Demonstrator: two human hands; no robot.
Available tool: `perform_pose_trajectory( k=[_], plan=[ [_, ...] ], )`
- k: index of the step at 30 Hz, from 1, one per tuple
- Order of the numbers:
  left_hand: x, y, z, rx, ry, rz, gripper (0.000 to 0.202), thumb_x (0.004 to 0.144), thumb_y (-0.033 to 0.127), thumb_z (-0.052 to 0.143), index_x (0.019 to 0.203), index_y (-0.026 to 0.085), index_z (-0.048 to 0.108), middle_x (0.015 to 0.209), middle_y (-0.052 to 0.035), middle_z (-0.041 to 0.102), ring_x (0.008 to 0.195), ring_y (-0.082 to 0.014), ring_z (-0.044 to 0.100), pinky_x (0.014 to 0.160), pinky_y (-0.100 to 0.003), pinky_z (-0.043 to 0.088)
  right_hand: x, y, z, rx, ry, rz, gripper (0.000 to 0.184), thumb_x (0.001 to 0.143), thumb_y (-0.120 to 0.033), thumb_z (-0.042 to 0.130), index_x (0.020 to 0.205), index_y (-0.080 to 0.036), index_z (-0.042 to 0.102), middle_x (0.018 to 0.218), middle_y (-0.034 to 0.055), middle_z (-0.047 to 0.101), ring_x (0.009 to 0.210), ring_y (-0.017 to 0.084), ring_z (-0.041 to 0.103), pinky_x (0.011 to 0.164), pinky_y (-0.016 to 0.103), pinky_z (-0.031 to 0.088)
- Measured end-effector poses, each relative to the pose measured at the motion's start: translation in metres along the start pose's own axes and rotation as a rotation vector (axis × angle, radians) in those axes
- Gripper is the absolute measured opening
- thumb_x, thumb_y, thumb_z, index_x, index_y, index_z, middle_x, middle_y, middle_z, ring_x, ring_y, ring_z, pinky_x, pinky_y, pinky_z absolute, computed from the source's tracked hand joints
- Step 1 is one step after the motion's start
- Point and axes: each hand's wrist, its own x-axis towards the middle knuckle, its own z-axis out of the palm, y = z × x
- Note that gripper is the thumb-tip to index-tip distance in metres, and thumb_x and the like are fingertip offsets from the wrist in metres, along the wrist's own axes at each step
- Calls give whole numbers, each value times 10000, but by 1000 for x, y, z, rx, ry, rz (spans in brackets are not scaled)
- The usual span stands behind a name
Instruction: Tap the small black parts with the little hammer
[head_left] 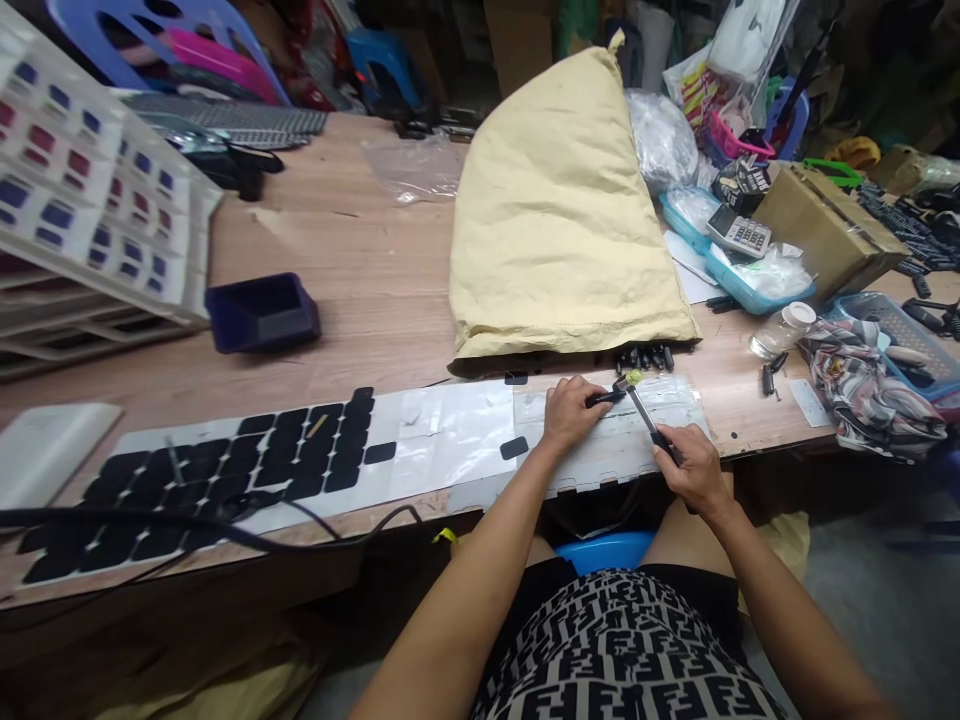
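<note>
Pinching small black part (604, 398) crosswise in left hand (570, 412); gripping yellow-tipped tool (646, 415) in right hand (691, 468), shaft slanting up-left, tip at part's right end.

The left hand (570, 412) is covering most of a small black piece (606, 398), which is too small to identify. The right hand (688, 468) is hiding the thin tool (643, 408)'s lower handle. The picture's left edge is cutting off the stacked trays (90, 250) and the black cable (150, 520).
</note>
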Motion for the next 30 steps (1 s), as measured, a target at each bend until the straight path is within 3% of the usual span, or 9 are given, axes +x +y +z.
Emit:
perform_pose_trajectory(
  k=[12, 15, 20, 24, 27, 30],
  plan=[
    [0, 0, 1, 2, 13, 3, 182, 824, 360, 744, 995, 302, 767, 947, -16, 657, 1010, -234, 553, 899, -384, 368, 3, -7, 7, 66, -68, 0, 277, 894, -274, 596, 1134, -240, 730, 921, 58, 753, 828, 249, 624, 763, 409, 547],
    [-1, 0, 1, 0, 11, 16, 182, 821, 355, 748, 990, 291, 768, 947, -20, 656, 1011, -239, 556, 889, -384, 372, 9, 14, 1, 90, -1, 129, 285, 874, -334, 627, 1116, -241, 745, 946, 69, 746, 822, 243, 631, 781, 411, 553],
    [0, -1, 2, -11, 12, 13, 164, 819, 336, 746, 974, 283, 762, 942, -20, 659, 1011, -243, 563, 896, -394, 381, 28, 71, -14, 106, 247, 504, 395, 825, -442, 641, 1100, -184, 755, 914, 75, 724, 740, 211, 616, 771, 379, 539],
    [3, 1, -2, -36, 36, 43, 137, 819, 320, 744, 947, 272, 750, 919, -22, 654, 987, -241, 574, 902, -403, 408, 38, 96, -15, 159, 266, 673, 384, 793, -455, 639, 1037, -183, 757, 810, 35, 724, 739, 206, 631, 766, 343, 514],
    [-19, 7, -10, -131, 127, 194, 144, 843, 320, 710, 958, 235, 725, 917, -45, 648, 946, -227, 592, 860, -382, 457, 39, 97, -12, 163, 265, 680, 360, 781, -446, 647, 1019, -199, 756, 803, 21, 732, 742, 200, 640, 784, 331, 502],
    [-76, 9, -12, -216, 121, 442, 176, 881, 340, 653, 996, 219, 711, 886, -63, 678, 861, -213, 614, 774, -356, 485, 38, 95, -11, 185, 262, 673, 355, 788, -437, 640, 1028, -202, 755, 824, 24, 743, 747, 199, 648, 787, 327, 505]
  ],
)
